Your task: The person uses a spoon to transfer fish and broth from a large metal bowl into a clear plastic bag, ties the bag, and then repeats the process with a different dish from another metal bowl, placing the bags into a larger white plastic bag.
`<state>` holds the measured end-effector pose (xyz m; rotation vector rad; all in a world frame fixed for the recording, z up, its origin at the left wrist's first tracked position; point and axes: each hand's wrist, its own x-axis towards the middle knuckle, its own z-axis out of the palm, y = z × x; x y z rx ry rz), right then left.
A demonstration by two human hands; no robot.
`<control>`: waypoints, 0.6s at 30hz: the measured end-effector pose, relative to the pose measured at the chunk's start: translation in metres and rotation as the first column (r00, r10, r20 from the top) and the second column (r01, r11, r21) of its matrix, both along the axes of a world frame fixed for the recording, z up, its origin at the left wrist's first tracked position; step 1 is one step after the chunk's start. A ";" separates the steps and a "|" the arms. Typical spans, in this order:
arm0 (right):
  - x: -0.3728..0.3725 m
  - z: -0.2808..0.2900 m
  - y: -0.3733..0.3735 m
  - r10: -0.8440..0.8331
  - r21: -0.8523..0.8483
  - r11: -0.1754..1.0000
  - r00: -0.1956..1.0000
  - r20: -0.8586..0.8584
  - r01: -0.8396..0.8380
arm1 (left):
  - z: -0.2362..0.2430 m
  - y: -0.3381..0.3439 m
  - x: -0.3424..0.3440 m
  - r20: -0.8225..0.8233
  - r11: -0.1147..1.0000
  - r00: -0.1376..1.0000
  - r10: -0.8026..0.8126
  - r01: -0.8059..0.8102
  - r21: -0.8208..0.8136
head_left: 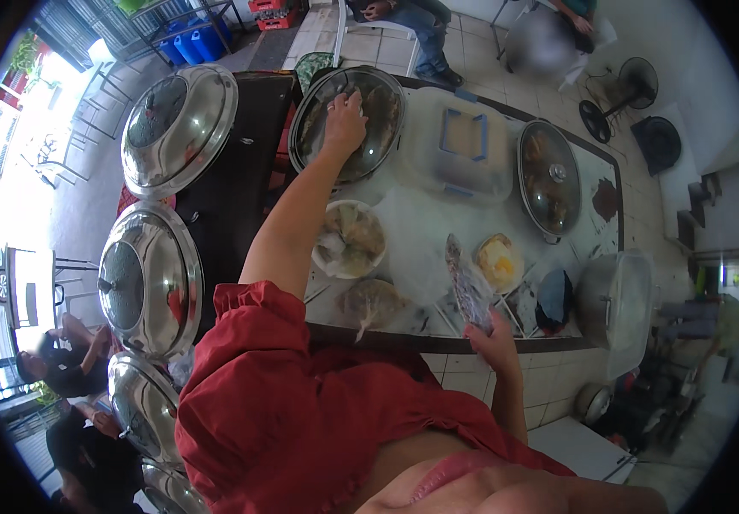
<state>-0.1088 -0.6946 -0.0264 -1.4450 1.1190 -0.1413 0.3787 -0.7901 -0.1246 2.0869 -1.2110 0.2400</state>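
Observation:
My left hand [345,126] reaches to the far side of the table, its fingers closed at the middle of a clear glass lid [311,128] on an oval dish. The knob is hidden under the fingers. Brown pieces of food, fish-like in shape, show through the glass. Low over the near edge, my right hand [493,340] grips a clear plastic bag [470,295] around a long, dark, speckled piece that looks like a fish. Just right of the bag sits a bowl with a yellow-centred food [500,262]. A round white tub [351,240] with wrapped food stands below my left forearm.
A lidded plastic box [421,154] and a glass-covered oval dish [549,184] occupy the far right. A tied bag [371,304] lies near the front edge. Large steel domed lids [151,278] line the left. A clear bin [631,308] stands at right. People sit nearby.

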 end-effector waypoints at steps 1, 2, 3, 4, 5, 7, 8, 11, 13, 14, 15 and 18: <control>0.010 0.006 0.002 -0.002 -0.015 1.000 1.000 0.005 0.002 | -0.011 -0.003 0.012 -0.042 0.997 0.998 -0.037 0.040 0.065; 0.018 0.012 0.003 0.007 -0.003 1.000 1.000 0.004 -0.007 | -0.013 -0.009 0.020 -0.081 0.988 0.994 -0.078 0.088 0.128; 0.027 0.016 0.001 0.020 0.008 1.000 1.000 0.002 -0.020 | -0.015 -0.013 0.029 -0.069 0.989 0.994 -0.084 0.092 0.112; 0.034 0.019 0.000 0.005 0.001 1.000 1.000 0.005 -0.005 | -0.018 -0.015 0.032 -0.075 0.981 0.991 -0.112 0.123 0.152; 0.041 0.022 -0.002 -0.001 0.031 1.000 1.000 0.011 0.001 | -0.020 -0.017 0.035 -0.081 0.970 0.987 -0.136 0.149 0.191; 0.055 0.020 -0.007 -0.009 0.062 0.998 1.000 0.015 0.008 | -0.023 -0.020 0.038 -0.065 0.972 0.985 -0.158 0.167 0.166; 0.065 0.015 -0.013 0.022 -0.043 0.999 0.999 0.049 -0.020 | -0.025 -0.019 0.040 -0.052 0.974 0.984 -0.169 0.175 0.146; 0.103 0.012 -0.030 0.069 -0.120 0.991 0.993 0.101 -0.056 | -0.024 -0.009 0.061 0.121 0.978 0.970 -0.209 0.210 0.000; 0.133 0.004 -0.046 0.079 -0.095 0.993 0.992 0.098 -0.070 | -0.003 -0.003 0.063 -0.015 0.973 0.976 -0.218 0.216 -0.078; 0.147 -0.005 -0.054 0.086 -0.091 0.993 0.993 0.078 -0.079 | 0.020 -0.001 0.062 -0.141 0.965 0.964 -0.227 0.203 -0.165; 0.161 -0.012 -0.060 0.073 -0.080 0.995 0.994 0.080 -0.067 | 0.042 0.005 0.059 -0.211 0.976 0.959 -0.188 0.159 -0.149; 0.211 -0.031 -0.078 0.135 -0.070 0.990 0.979 0.151 -0.125 | 0.078 0.023 0.073 -0.202 0.975 0.964 -0.170 0.136 -0.176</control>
